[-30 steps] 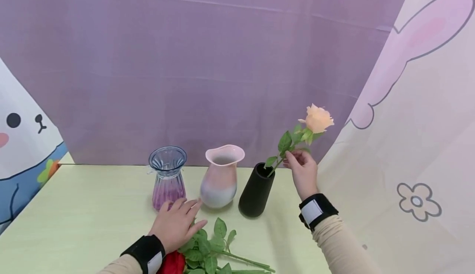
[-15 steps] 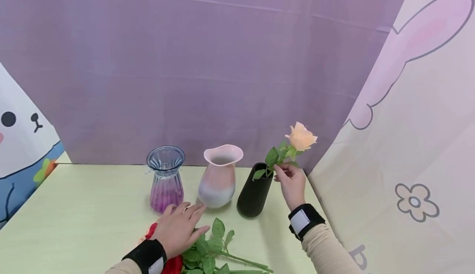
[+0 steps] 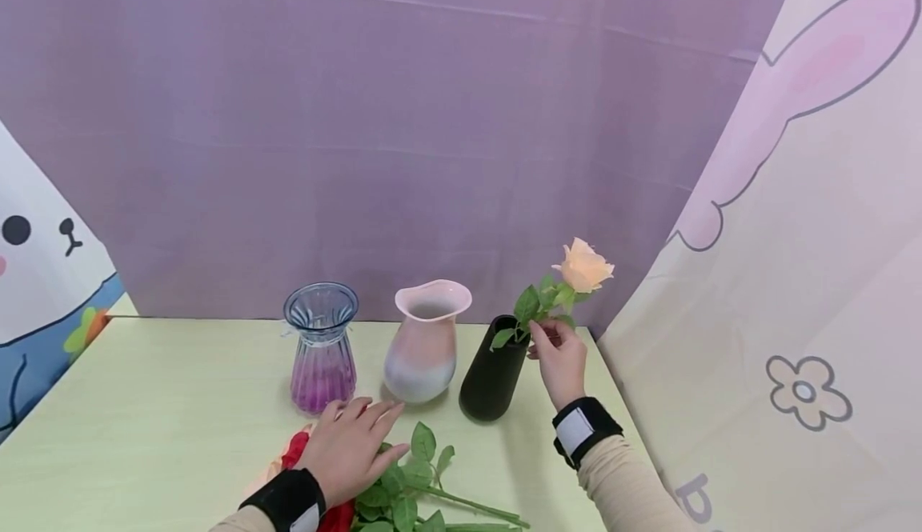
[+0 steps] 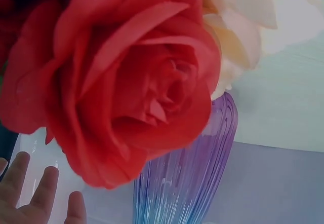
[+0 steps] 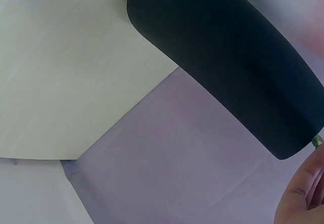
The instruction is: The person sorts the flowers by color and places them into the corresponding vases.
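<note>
A pale green desk [image 3: 144,404] carries three vases in a row: a black vase [image 3: 494,374] on the right, a pink-and-white vase [image 3: 425,348] in the middle, and a ribbed purple glass vase [image 3: 322,348] on the left. The left hand [image 3: 350,448] lies flat, fingers straight, on a bunch of leafy stems beside a red rose [image 4: 126,82] near the desk's front edge. The right hand [image 3: 558,356] pinches the stem of a peach rose [image 3: 583,266], whose lower end stands in the black vase's mouth, the bloom leaning to the right
</note>
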Demonstrator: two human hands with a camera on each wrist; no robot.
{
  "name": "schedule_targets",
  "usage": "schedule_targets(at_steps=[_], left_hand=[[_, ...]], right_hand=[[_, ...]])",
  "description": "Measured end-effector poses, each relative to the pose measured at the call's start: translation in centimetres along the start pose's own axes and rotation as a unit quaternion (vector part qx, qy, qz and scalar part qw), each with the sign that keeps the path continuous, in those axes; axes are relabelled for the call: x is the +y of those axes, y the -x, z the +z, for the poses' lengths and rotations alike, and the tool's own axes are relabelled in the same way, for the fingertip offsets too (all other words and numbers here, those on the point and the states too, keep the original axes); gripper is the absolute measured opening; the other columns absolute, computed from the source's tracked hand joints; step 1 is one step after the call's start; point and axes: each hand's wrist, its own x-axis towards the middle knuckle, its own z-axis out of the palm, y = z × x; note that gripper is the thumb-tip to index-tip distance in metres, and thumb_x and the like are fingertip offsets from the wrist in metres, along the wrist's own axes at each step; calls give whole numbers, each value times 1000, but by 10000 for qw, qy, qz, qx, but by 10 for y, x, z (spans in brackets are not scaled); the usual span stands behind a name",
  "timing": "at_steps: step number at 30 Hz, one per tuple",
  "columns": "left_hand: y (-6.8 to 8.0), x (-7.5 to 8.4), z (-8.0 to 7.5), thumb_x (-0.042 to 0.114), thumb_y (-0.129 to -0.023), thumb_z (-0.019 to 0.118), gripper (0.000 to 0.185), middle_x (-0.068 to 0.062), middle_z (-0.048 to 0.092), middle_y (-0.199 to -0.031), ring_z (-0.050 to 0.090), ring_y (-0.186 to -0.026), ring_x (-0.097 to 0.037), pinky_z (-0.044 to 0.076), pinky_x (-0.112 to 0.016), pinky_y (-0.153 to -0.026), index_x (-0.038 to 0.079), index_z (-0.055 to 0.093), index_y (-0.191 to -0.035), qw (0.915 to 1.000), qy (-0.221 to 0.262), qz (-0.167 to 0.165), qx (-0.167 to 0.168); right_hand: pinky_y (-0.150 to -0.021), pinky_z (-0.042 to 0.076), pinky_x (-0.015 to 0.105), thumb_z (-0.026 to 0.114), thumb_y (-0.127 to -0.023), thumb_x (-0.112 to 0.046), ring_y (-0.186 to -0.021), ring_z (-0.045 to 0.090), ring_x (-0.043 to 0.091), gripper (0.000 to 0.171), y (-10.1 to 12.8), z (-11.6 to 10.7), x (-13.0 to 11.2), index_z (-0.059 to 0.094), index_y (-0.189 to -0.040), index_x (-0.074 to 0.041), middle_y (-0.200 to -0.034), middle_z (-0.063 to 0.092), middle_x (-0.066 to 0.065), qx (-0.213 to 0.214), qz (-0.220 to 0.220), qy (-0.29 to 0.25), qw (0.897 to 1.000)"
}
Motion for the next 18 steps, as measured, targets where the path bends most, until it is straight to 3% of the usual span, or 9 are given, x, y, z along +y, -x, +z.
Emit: schedule_targets(at_steps=[4, 9, 13, 18], left_hand=[[2, -4, -7, 86, -86, 31, 77, 22, 43, -149, 41, -137, -22, 29, -71, -104, 54, 12, -153, 9998, -118, -35, -153], [11, -19, -10, 86, -85, 32, 77, 23, 41, -149, 39, -138, -22, 29, -69, -103, 53, 15, -153, 9996, -224, -42, -175], [20, -37, -3, 86, -85, 33, 76, 24, 39, -151, 38, -140, -22, 28, -66, -102, 54, 17, -152, 9993, -343, -38, -107], [33, -62, 18, 87, -84, 33, 76, 22, 39, -151, 39, -139, -23, 25, -69, -104, 55, 18, -152, 9989, -406, -162, -149]], right_hand=[[-61, 62, 36, 73, -90, -38, -66, 71, 22, 36, 8, 0, -20, 66, -105, -5, -88, 70, 12, -59, 280, -295, 9992], [-70, 63, 38, 73, -91, -26, -75, 73, 25, 33, 9, 0, -22, 62, -112, -4, -94, 71, 16, -141, 547, -761, 9955], [-74, 63, 37, 71, -93, -22, -79, 74, 27, 32, 6, 2, -11, 59, -116, -4, -97, 71, 18, -101, 612, -970, 9934], [-76, 62, 36, 69, -93, -18, -82, 75, 26, 35, 0, 6, 4, 56, -122, -4, -101, 72, 18, -6, 624, -1136, 9916]])
